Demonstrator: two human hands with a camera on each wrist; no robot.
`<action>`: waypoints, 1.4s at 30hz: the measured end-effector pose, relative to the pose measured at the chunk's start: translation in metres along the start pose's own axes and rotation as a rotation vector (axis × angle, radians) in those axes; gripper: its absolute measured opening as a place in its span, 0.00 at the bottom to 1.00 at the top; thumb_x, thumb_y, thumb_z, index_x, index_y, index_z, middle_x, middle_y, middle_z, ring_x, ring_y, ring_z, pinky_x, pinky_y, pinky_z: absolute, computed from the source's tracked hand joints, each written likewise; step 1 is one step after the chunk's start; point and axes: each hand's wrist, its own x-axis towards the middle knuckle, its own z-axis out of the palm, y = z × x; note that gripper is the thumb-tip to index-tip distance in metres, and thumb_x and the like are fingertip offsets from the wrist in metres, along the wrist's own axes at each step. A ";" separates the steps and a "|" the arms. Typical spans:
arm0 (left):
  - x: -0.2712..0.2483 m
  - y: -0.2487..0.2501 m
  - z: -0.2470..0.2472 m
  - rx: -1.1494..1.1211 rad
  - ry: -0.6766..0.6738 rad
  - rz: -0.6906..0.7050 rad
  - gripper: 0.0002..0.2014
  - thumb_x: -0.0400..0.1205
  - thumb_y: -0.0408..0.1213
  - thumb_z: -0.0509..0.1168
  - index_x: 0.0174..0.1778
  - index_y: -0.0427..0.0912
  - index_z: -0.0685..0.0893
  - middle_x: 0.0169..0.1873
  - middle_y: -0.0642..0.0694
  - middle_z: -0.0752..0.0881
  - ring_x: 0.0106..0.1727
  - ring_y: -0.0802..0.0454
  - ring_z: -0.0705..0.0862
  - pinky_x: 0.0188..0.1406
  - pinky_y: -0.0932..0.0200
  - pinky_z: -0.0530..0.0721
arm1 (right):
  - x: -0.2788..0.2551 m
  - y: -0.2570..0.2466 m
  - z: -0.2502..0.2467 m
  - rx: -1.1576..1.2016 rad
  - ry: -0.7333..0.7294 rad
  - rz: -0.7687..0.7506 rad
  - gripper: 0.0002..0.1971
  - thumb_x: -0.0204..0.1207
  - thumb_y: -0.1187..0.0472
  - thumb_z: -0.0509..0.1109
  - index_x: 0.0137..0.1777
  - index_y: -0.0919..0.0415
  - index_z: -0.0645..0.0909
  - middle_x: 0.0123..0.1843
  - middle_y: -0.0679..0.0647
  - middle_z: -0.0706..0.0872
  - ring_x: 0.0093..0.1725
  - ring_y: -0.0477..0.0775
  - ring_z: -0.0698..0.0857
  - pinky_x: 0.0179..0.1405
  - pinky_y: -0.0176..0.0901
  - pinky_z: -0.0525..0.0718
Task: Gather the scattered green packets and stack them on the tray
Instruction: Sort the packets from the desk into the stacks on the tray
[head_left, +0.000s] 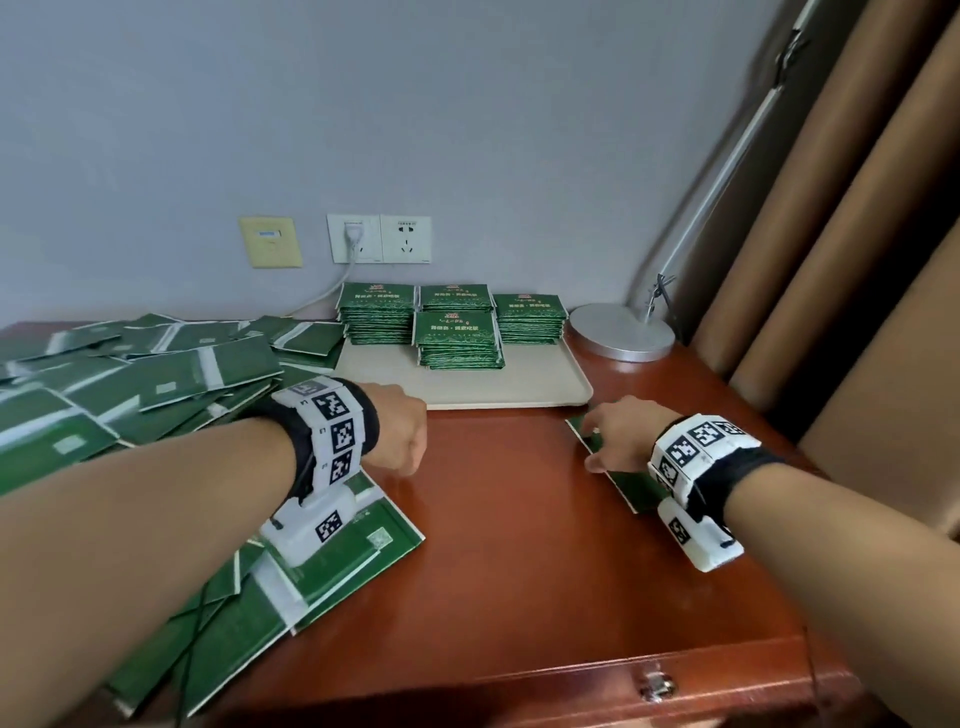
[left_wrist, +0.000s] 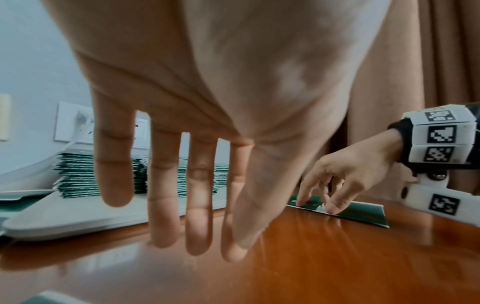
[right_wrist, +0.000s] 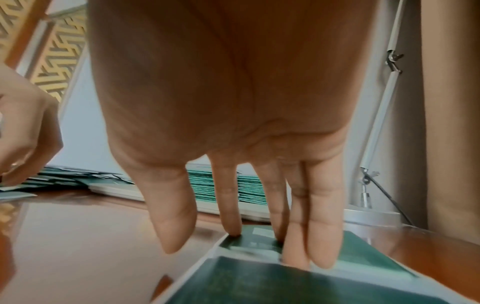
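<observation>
Several stacks of green packets (head_left: 457, 338) stand at the back of a beige tray (head_left: 467, 397). A loose heap of green packets (head_left: 130, 384) covers the table's left side, and more lie under my left forearm (head_left: 337, 561). My left hand (head_left: 405, 452) hangs over bare wood just in front of the tray, fingers (left_wrist: 197, 226) straight and pointing down, holding nothing. My right hand (head_left: 597, 447) rests on a single green packet (head_left: 618, 480) lying flat near the tray's right front corner. Its straight fingertips (right_wrist: 322, 255) press on the packet (right_wrist: 259, 277), with the thumb off its left edge.
A silver lamp base (head_left: 621, 332) stands right of the tray, its arm rising along brown curtains (head_left: 857, 260). Wall sockets (head_left: 379, 239) with a plugged cable sit behind the stacks. The wooden table (head_left: 519, 571) has a drawer pull (head_left: 657, 686) at its front edge.
</observation>
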 end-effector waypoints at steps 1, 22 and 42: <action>-0.007 -0.001 0.002 -0.013 -0.005 0.009 0.10 0.78 0.37 0.68 0.39 0.56 0.93 0.36 0.64 0.87 0.43 0.60 0.86 0.50 0.57 0.88 | -0.004 -0.006 -0.001 0.011 -0.007 -0.014 0.24 0.73 0.45 0.74 0.69 0.49 0.81 0.62 0.57 0.86 0.56 0.60 0.86 0.56 0.51 0.87; -0.041 0.000 0.025 0.076 -0.148 0.063 0.21 0.87 0.40 0.59 0.78 0.52 0.77 0.74 0.56 0.80 0.77 0.53 0.74 0.79 0.56 0.69 | -0.016 -0.060 0.001 0.126 0.075 -0.266 0.16 0.71 0.46 0.74 0.51 0.57 0.89 0.51 0.59 0.91 0.51 0.60 0.87 0.53 0.53 0.88; -0.029 -0.004 0.031 0.079 -0.062 -0.135 0.16 0.80 0.47 0.61 0.28 0.44 0.79 0.32 0.47 0.82 0.41 0.43 0.86 0.51 0.47 0.88 | -0.012 -0.074 0.000 0.180 0.095 -0.313 0.13 0.70 0.53 0.78 0.54 0.55 0.90 0.52 0.58 0.91 0.53 0.60 0.87 0.54 0.52 0.88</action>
